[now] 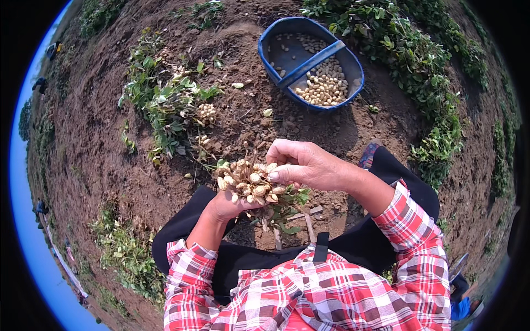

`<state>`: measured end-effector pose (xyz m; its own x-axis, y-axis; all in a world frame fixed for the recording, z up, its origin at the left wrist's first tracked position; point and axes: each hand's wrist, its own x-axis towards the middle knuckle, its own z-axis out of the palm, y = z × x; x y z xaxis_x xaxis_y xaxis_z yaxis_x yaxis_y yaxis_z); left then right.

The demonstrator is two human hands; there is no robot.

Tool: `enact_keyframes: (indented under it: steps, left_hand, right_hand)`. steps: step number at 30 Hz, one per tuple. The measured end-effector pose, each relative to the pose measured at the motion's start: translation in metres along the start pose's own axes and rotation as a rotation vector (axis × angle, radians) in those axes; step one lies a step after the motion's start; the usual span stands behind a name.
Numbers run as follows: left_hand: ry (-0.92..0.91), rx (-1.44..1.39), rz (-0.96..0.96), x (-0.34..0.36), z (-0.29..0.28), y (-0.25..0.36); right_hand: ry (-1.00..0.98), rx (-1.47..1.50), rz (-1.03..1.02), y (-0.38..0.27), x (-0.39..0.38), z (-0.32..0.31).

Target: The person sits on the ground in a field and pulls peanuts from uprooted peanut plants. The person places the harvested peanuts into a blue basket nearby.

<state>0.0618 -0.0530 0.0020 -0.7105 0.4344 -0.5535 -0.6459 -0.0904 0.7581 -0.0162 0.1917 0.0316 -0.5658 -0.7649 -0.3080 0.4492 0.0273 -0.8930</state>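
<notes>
A bunch of peanuts (pixel 251 179) still on their stems lies across my left hand (pixel 225 205), whose fingers are mostly hidden under the pods. My right hand (pixel 309 164) reaches in from the right, thumb and forefinger pinched at a pod on the bunch's right side. Green leaves of the same plant (pixel 291 207) hang below, between my knees. Beyond my hands, slightly right, stands a blue basket (pixel 284 81) with a bar handle across it. Loose picked peanuts (pixel 323 85) cover part of its bottom, thickest at the near side.
Pulled peanut plants (pixel 165 105) with pods lie on the brown soil to the left. A long row of green plants (pixel 419 71) runs down the right. Wooden slats (pixel 308 220) show between my legs. Another person in blue (pixel 462 309) is at the lower right edge.
</notes>
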Motion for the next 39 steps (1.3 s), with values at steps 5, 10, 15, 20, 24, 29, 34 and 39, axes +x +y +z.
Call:
enact_keyframes:
  steps: [5, 10, 15, 20, 24, 29, 34, 39]
  left_hand:
    - [-0.018, 0.024, -0.086, 0.005, 0.011, 0.009]
    - [-0.062, 0.141, -0.058, 0.009, 0.021, 0.02]
    - [-0.066, 0.145, -0.067, 0.009, 0.022, 0.02]
    - [-0.034, 0.282, -0.053, 0.013, 0.026, 0.016]
    - [-0.005, 0.386, 0.019, 0.014, 0.031, 0.016]
    - [0.01, 0.467, 0.015, 0.016, 0.035, 0.015]
    - [-0.028, 0.374, 0.074, 0.011, 0.04, 0.015]
    - [-0.033, 0.448, 0.163, 0.008, 0.038, 0.012]
  right_hand:
    - [0.088, 0.146, 0.196, 0.01, -0.001, 0.004]
    - [0.156, 0.276, 0.193, 0.012, -0.001, 0.003]
    - [0.162, 0.213, 0.185, 0.026, 0.002, 0.013]
    - [0.317, 0.158, 0.194, 0.033, 0.008, 0.019]
    - [0.348, -0.011, 0.215, 0.032, 0.009, 0.018]
    - [0.34, -0.042, 0.073, 0.039, 0.013, 0.016]
    - [0.282, -0.005, -0.024, 0.037, 0.019, 0.013]
    - [0.277, 0.47, 0.217, 0.006, 0.013, 0.014]
